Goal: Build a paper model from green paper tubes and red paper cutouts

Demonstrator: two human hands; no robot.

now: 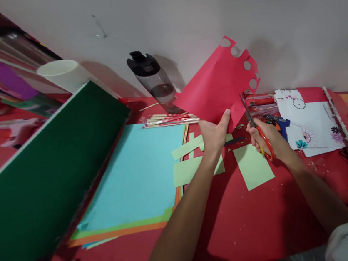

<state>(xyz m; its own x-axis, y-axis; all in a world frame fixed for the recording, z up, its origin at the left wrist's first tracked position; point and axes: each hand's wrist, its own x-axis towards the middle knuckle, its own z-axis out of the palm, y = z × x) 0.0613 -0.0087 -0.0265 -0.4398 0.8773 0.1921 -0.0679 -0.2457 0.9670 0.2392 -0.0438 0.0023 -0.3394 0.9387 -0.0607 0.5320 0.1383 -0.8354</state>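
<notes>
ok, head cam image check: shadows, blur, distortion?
Head view: soft shadows on the pale wall, right of the bottle and the pinkish-red sheet; bottle leans, probably partly wide-angle distortion; pink-and-white item near the left edge looks blurred; scissors read clearer; no strong glare stands out.

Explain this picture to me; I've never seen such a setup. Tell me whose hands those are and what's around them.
There is no machine: one person works bare-handed, and the picture comes from a camera worn on that person's head, looking forward and down. The left hand holds a pinkish-red sheet with round cut-outs along one edge; the right hand holds scissors close to it. On the red table lie stacked papers, light blue uppermost, pale green pieces and thin sticks. A bottle is farther back.
</notes>
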